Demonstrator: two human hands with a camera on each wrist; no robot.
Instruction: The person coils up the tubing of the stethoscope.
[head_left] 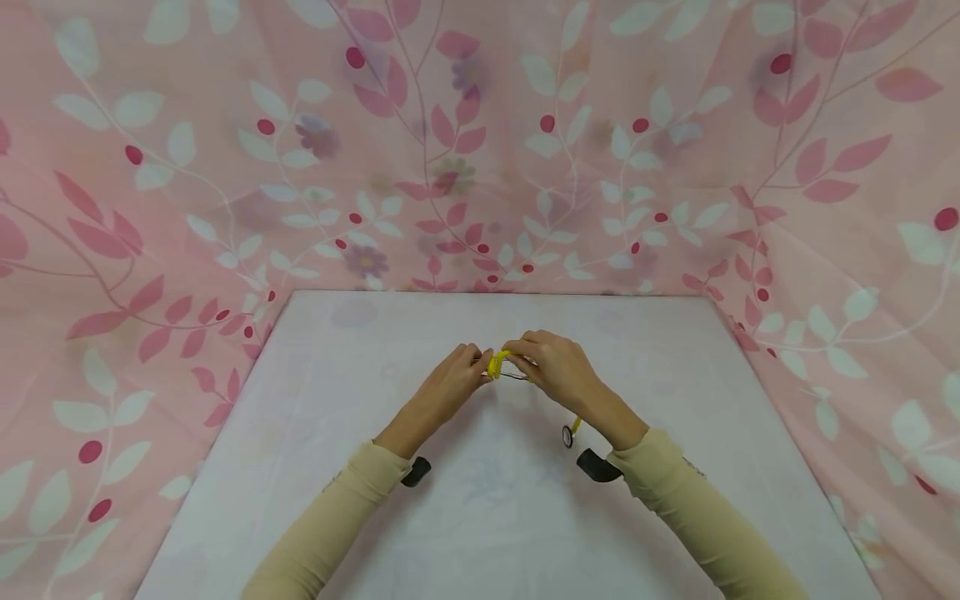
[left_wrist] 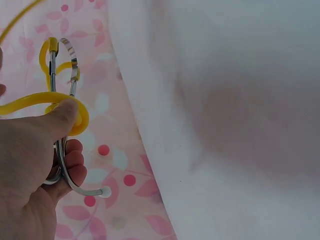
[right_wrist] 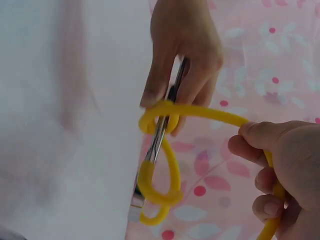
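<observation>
A stethoscope with yellow tubing (right_wrist: 210,112) and metal ear tubes (left_wrist: 61,150) is held up over the white table. My left hand (head_left: 453,379) grips the ear tubes, its thumb lying on a yellow loop wrapped around them. A pale eartip (left_wrist: 105,191) sticks out below the left fingers. My right hand (head_left: 558,367) holds a length of the yellow tubing between thumb and curled fingers, drawn away from the loop. The round chestpiece (head_left: 567,435) hangs below the right wrist on the tubing's end.
The white-covered table (head_left: 465,517) lies under both hands. Pink leaf-patterned cloth (head_left: 480,167) rises behind it and along both sides. A dark wrist camera (head_left: 598,465) shows below the right cuff, and another dark piece (head_left: 416,472) by the left cuff.
</observation>
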